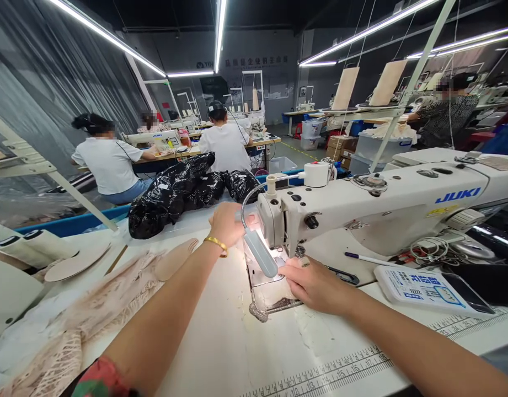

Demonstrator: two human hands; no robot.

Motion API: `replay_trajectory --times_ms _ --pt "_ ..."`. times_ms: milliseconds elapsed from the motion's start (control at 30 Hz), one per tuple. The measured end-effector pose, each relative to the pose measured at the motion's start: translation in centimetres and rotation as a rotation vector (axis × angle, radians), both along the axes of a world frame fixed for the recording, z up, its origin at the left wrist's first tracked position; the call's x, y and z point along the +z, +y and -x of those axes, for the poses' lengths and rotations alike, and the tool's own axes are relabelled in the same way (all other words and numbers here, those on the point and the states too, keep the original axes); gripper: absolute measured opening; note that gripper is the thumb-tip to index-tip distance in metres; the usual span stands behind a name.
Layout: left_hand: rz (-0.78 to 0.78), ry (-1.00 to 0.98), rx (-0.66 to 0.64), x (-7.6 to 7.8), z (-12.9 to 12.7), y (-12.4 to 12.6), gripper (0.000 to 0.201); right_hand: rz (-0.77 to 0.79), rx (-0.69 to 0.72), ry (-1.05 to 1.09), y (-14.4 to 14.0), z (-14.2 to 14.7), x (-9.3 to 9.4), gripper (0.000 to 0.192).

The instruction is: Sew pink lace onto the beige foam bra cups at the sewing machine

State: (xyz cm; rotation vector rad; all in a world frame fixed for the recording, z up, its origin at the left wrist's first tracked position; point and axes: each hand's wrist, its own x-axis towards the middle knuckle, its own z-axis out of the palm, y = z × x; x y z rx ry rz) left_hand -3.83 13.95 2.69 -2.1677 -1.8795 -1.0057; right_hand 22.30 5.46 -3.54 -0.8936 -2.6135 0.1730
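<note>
Ruler markings [340,370] printed along the near edge of the white table [220,353], smooth and flat, with bare surface between the two forearms.

Right hand [315,284]: flat, palm down, fingers together, pressing a small sheer lace piece [274,295] against the plate under the sewing machine [386,207] needle; the dark scalloped edge of the piece curls toward the camera.

Left hand [225,223]: raised by the machine's left end, loosely curled beside the bendy lamp [257,251]; whether it grips anything cannot be told. Gold bracelet [217,244] on the wrist.

Sewing machine: white enamel, blocky, blue lettering, white thread spool [316,174] on top.

Pink lace fabric [92,314]: openwork, heaped at the table's left, near the left forearm. Beige foam cups [175,258] lying beside it, smooth and oval.

Black plastic bags [183,190]: glossy, crumpled, full, contents hidden, at the far table edge against a blue rim.

Pen [367,258] and a blue-and-white packet [423,288], right of the right hand, below the machine arm.

Grey storage bins [311,129], far aisle, contents unclear.

Other people seated at further machines, backs turned, well apart.
</note>
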Motion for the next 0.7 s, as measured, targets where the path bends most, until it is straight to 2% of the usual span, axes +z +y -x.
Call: replay_trajectory --times_ms 33,100,167,267,333,400,500,600,700 --pt "0.004 -0.039 0.007 0.1 0.0 0.7 0.007 0.001 0.003 0.003 0.0 0.0 -0.1 0.018" --pt "-0.024 -0.124 0.038 0.6 0.5 1.3 0.018 0.012 0.007 0.014 0.1 -0.1 -0.2 0.020" --pt "-0.107 -0.192 0.094 1.8 1.6 0.5 0.019 0.028 0.013 0.020 0.1 -0.2 -0.3 0.022" --pt "-0.275 -0.206 0.139 4.1 3.1 -2.9 0.013 0.037 0.014 0.020 0.1 -0.3 -0.4 0.022" --pt "-0.353 -0.132 0.088 4.5 2.9 -6.0 0.009 0.037 0.011 0.018 0.2 -0.3 -0.4 0.022" --pt "-0.305 -0.027 -0.065 3.2 1.7 -9.1 0.011 0.040 0.007 0.010 0.2 -0.2 -0.3 0.021" --pt "-0.067 0.266 -0.455 -0.7 -1.2 -12.4 0.030 0.040 0.000 0.000 0.3 0.0 -0.2 0.019" --pt "0.093 0.293 -0.538 -3.4 -3.5 -13.6 0.032 0.045 -0.004 0.019 0.3 -0.1 -0.2 0.018" --pt "0.095 0.276 -0.550 -3.6 -4.5 -13.3 0.032 0.052 -0.004 0.031 0.3 -0.2 -0.2 0.018"
